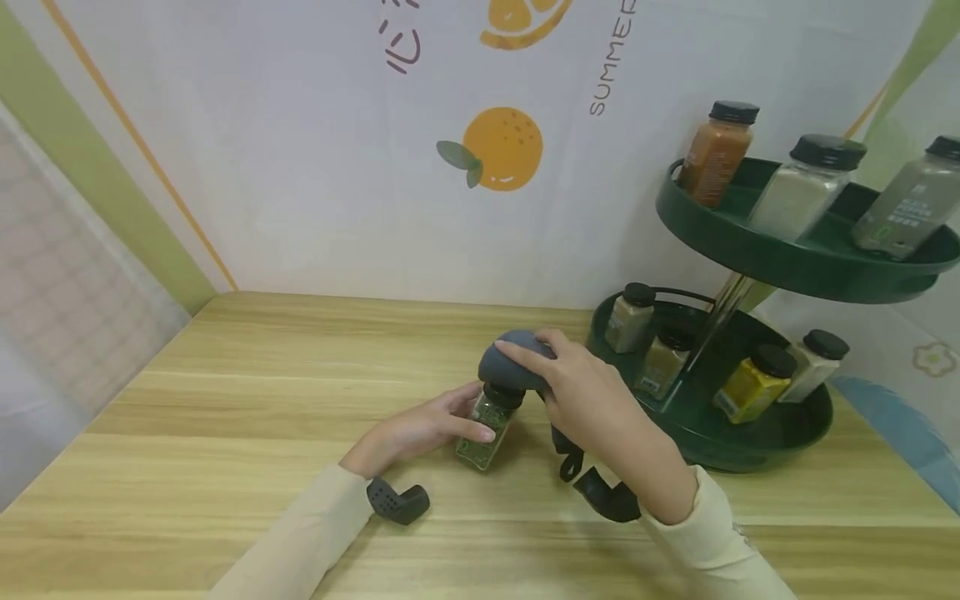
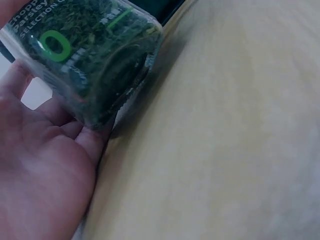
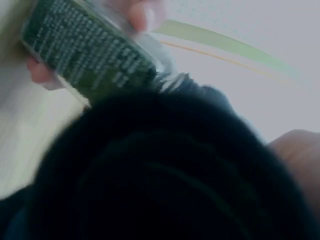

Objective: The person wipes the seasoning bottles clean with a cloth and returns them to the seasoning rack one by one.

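At the wooden table (image 1: pixel 247 392), left of the green two-tier rack (image 1: pixel 806 271), with right hand (image 1: pixel 588 387) and left hand (image 1: pixel 429 429) grips, respectively, a grey rounded tool (image 1: pixel 504 369) and, between thumb and fingers, the tilted parsley jar (image 1: pixel 492 414), probably light, stiff, slick and breakable, best held round its walls below the lid (image 1: pixel 504 397).

From the person's left, the left forearm (image 1: pixel 303 537) slanted inward, the left hand (image 1: pixel 427 427) gripping low with thumb extended uppermost. The right forearm (image 1: pixel 712 533) angled in opposite, the right hand (image 1: pixel 588 396) higher, palm downward, fingers curved in a grip.
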Action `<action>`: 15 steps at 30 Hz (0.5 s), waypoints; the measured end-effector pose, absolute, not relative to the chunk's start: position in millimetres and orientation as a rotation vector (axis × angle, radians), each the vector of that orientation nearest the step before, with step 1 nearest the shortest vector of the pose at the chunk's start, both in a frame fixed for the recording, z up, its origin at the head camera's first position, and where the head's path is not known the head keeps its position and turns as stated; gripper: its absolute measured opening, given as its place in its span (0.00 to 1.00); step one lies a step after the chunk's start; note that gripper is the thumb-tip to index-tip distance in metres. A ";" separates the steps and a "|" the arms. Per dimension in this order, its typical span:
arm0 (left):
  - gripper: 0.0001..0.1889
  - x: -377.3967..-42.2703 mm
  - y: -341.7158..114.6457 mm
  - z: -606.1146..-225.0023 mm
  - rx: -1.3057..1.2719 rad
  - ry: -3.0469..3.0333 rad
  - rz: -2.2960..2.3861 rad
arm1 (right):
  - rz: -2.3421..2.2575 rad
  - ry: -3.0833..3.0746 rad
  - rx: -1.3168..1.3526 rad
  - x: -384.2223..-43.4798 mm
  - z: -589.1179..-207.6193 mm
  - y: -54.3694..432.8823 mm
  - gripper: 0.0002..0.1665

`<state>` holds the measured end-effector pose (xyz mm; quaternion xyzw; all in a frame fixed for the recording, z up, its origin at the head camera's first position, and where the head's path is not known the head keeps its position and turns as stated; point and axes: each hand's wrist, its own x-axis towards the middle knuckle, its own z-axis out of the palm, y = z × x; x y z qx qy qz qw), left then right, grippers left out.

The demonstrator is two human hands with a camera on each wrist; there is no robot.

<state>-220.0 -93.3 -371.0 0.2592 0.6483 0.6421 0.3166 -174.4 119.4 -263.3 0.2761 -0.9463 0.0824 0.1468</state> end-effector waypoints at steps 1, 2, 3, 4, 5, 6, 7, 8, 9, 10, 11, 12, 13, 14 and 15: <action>0.43 -220.0 -93.3 -370.9 0.685 1.709 1.684 | 0.222 -2.723 0.819 -174.8 -264.1 119.3 0.39; 0.43 -220.1 -93.0 -370.7 0.693 1.703 1.679 | 0.218 -2.726 0.842 -175.1 -264.5 120.1 0.39; 0.43 -220.2 -92.7 -370.6 0.690 1.698 1.675 | 0.217 -2.725 0.865 -175.5 -264.6 121.2 0.38; 0.43 -220.3 -92.3 -370.7 0.696 1.694 1.670 | 0.221 -2.722 0.889 -176.1 -264.2 122.8 0.38; 0.43 -220.5 -91.7 -370.9 0.705 1.685 1.669 | 0.226 -2.715 0.908 -176.9 -263.5 124.3 0.37; 0.43 -220.6 -91.2 -370.9 0.708 1.678 1.667 | 0.238 -2.707 0.927 -177.5 -262.8 125.9 0.37; 0.43 -220.7 -90.9 -371.0 0.709 1.673 1.667 | 0.255 -2.696 0.945 -178.0 -261.9 127.4 0.37; 0.44 -220.7 -90.7 -371.0 0.708 1.666 1.671 | 0.274 -2.681 0.962 -178.7 -261.1 128.7 0.36; 0.44 -220.5 -90.7 -371.0 0.706 1.662 1.676 | 0.292 -2.663 0.978 -179.3 -260.2 129.7 0.35; 0.45 -220.2 -90.8 -370.8 0.704 1.661 1.681 | 0.314 -2.648 0.989 -179.9 -259.6 130.5 0.35; 0.45 -219.9 -91.1 -370.7 0.700 1.658 1.687 | 0.331 -2.636 0.997 -180.5 -259.1 131.1 0.34; 0.45 -219.5 -91.5 -370.5 0.692 1.658 1.691 | 0.348 -2.630 1.003 -180.9 -258.6 131.8 0.33; 0.45 -219.0 -92.0 -370.3 0.688 1.660 1.692 | 0.362 -2.628 1.005 -181.3 -258.3 132.5 0.32; 0.45 -218.8 -92.4 -370.2 0.685 1.660 1.693 | 0.371 -2.630 1.005 -181.8 -258.0 133.2 0.32; 0.45 -218.5 -93.0 -370.1 0.683 1.664 1.692 | 0.377 -2.636 1.003 -182.0 -257.5 133.7 0.32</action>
